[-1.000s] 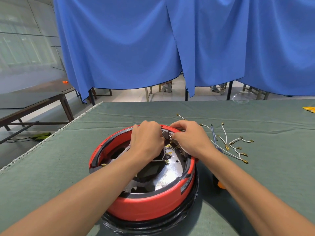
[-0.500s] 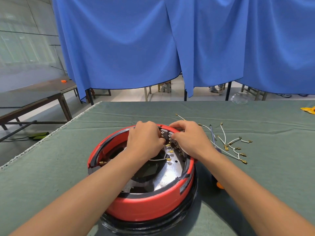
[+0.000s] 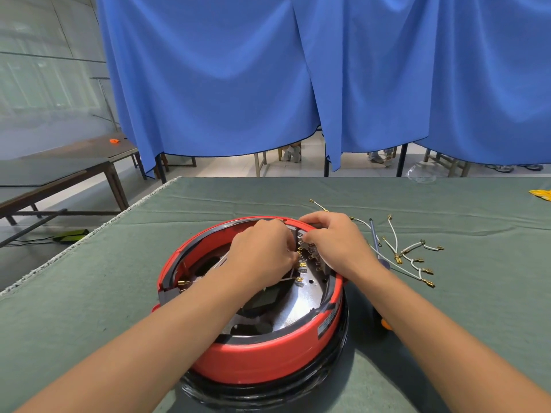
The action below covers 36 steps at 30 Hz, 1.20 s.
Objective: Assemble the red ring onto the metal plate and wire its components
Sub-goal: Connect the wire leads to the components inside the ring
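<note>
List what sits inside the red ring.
Inside the red ring: shiny metal plate, brass terminals, both hands. What their fingers hold is covered.

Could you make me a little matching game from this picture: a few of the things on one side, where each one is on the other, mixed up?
Things:
1. red ring
2. loose white wires
3. blue curtain
4. both hands

Places:
A. hanging behind the table
B. on the green cloth, right of the ring
C. at the ring's far inner edge
D. around the shiny metal plate

Pairs: 1-D, 2-B, 3-A, 4-C
</note>
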Available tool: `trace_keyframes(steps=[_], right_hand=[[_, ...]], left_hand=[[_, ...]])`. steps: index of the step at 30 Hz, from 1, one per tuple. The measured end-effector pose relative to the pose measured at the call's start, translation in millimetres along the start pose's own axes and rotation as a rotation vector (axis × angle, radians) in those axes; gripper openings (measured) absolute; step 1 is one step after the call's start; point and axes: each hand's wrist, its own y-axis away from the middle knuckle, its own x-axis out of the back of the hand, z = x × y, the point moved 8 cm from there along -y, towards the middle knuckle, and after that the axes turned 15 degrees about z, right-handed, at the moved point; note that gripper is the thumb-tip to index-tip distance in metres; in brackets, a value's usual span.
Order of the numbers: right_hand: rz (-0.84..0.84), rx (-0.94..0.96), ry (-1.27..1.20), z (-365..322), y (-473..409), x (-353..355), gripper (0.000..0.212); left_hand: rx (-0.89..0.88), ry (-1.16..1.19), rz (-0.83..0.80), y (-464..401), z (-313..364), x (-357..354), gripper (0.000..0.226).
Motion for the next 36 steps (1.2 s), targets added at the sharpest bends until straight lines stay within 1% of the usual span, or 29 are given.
trace_keyframes(steps=[3, 9, 22, 29, 36], right_hand=[[0.0, -0.001, -0.006, -0.4, 0.4, 0.4, 0.028], [-0.009, -0.003, -0.004, 0.3, 0.9, 0.4, 0.026], [0.015, -0.003, 0.01, 0.5, 0.5, 2.3, 0.027], [0.032, 0.009, 0.077, -0.6, 1.7, 3.4, 0.027], [0.02, -0.009, 0.04, -1.8, 3.5, 2.8, 0.028]], left_hand=[[0.009, -0.014, -0.011, -0.6, 1.1, -2.0, 0.015], [-0.027, -0.069, 0.017, -2.8, 4.4, 0.8, 0.011], [-0.03, -0.101, 0.058, -2.9, 6.0, 2.6, 0.011], [-0.03, -0.081, 0.059, -3.3, 6.1, 1.4, 0.013], [-0.01, -0.061, 0.061, -2.7, 4.6, 2.7, 0.012]])
